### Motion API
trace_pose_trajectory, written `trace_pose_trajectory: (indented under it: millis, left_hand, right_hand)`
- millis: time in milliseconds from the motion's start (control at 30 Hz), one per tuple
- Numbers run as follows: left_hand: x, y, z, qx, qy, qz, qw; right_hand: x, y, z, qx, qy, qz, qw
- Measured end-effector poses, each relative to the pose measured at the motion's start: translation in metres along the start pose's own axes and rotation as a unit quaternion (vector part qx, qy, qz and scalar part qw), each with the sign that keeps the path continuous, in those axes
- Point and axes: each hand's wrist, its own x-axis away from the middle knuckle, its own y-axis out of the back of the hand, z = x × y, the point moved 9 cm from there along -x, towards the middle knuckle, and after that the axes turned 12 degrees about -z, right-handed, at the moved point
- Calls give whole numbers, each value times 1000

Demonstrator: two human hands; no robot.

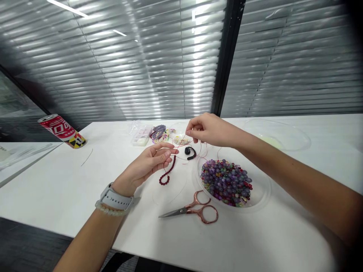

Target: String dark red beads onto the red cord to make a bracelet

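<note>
While our left hand (149, 163) pinches the dark red bead strand (169, 170) trailing toward us, our right hand (205, 130) pinches red thread (182, 144) just above it.

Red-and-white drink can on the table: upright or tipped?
Tipped: the red-and-white drink can lies on its side, silver rim end pointing left.

grey smartwatch (115, 198) — pale bead bracelet (110, 210), seemingly

One left hand (149, 164), one right hand (211, 130), one pair of scissors (195, 209), one can (62, 131), one bead strand (167, 170)
</note>
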Motion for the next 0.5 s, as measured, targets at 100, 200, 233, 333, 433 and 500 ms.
trace_pose_trajectory:
  millis: [100, 200, 233, 333, 433, 500]
  left_hand:
    - [-1, 6, -3, 8, -7, -33, 999]
    - [-2, 12, -6, 23, -18, -62, 998]
    - [-2, 13, -8, 30, -22, -69, 997]
    - [-4, 17, -11, 53, -33, -84, 995]
    - [-6, 20, -14, 77, -47, -96, 991]
    - [-7, 22, -15, 91, -58, -102, 989]
  right_hand:
    - [-5, 12, -8, 54, 2, -57, 997]
    - [-10, 21, -22, 84, -13, -92, 992]
    - [-12, 23, -27, 94, -19, -97, 991]
    - [-14, 24, -41, 118, -40, -81, 989]
    - [-14, 20, -51, 131, -59, -28, 989]
    - [-13, 16, -56, 130, -70, 11, 989]
